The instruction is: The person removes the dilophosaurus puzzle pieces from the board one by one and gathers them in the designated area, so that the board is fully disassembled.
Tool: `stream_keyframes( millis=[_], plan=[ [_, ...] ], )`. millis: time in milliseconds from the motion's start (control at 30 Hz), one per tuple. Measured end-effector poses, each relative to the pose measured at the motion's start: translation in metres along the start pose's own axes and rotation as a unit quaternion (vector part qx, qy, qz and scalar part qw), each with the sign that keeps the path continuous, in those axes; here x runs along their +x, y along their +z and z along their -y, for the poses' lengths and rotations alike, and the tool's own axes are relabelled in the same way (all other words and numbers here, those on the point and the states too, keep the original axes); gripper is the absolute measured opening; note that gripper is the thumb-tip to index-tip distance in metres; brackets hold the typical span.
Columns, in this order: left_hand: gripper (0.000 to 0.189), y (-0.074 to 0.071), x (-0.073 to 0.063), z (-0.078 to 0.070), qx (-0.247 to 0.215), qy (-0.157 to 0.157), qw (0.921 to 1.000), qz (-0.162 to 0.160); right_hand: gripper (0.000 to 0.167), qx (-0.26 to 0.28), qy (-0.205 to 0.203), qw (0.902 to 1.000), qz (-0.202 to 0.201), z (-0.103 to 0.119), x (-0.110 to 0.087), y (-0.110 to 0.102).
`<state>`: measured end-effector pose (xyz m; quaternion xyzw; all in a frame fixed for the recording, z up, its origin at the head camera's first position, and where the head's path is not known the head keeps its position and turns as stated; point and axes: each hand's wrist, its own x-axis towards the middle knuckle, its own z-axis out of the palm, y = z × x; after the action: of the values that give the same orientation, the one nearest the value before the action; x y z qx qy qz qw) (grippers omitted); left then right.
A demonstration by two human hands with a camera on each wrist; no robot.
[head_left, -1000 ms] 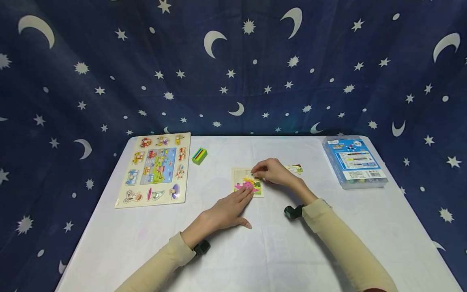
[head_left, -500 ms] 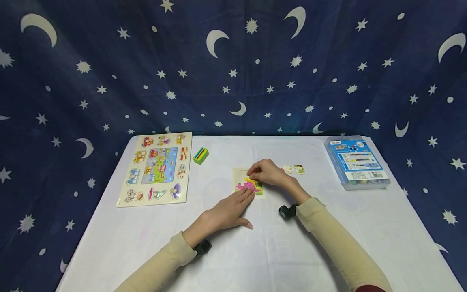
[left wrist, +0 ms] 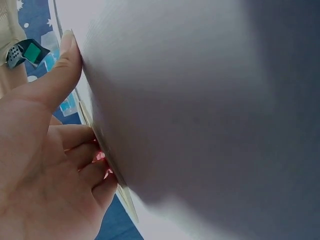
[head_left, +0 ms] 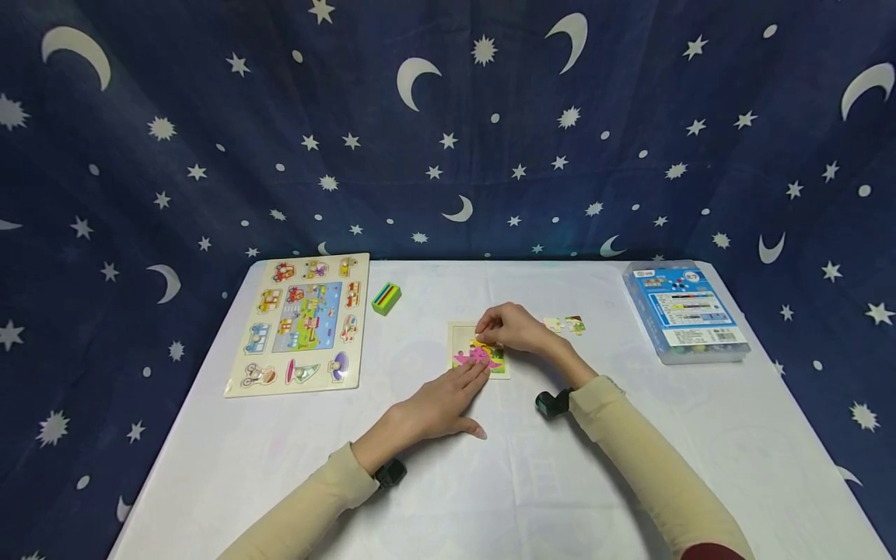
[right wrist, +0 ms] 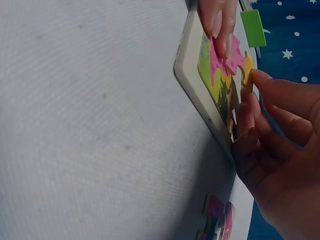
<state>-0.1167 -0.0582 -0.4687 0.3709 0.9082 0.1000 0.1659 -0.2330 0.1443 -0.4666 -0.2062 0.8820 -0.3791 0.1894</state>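
Note:
A small jigsaw puzzle in a wooden frame [head_left: 462, 336] lies mid-table, its upper left part bare and its lower part showing a pink figure. My left hand [head_left: 435, 406] rests its straight fingertips on the pink pieces [right wrist: 235, 55], thumb spread out to the side. From the right, my right hand [head_left: 521, 328] reaches over the frame. Between its thumb and fingers it pinches a yellow puzzle piece [right wrist: 248, 70], tilted up beside the pink ones in the right wrist view. Several loose puzzle pieces [head_left: 574, 323] lie just beyond the right hand, partly hidden by it.
A large peg puzzle board [head_left: 236, 383] with vehicle pictures lies at the left. Near it sits a green block with coloured stripes [head_left: 386, 299]. At the back right stands a clear plastic box with a blue label [head_left: 689, 311]. A star-patterned cloth [head_left: 448, 93] hangs behind the table.
My right hand has shifted slightly left over the frame and settled with the yellow piece at the pink ones. More of the loose pieces show beside it. The left hand stays put.

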Motion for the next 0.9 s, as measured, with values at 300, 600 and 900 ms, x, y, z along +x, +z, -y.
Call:
stream_keyframes(
  millis=[300, 600, 900],
  plan=[
    [0.104, 0.002, 0.001, -0.002, -0.005, -0.002, 1.0, 0.004, 0.011, 0.044, 0.008, 0.9989, 0.014, 0.003, -0.006, -0.002],
    [0.103, -0.001, -0.001, -0.003, 0.001, -0.006, 1.0, 0.004, 0.015, 0.068, 0.031, 0.9971, -0.013, -0.007, -0.019, -0.015],
    [0.103, -0.001, 0.0, -0.004, -0.006, -0.008, 0.9999, 0.005, 0.016, 0.062, 0.041, 0.996, -0.05, -0.021, -0.043, -0.032]
  ],
)
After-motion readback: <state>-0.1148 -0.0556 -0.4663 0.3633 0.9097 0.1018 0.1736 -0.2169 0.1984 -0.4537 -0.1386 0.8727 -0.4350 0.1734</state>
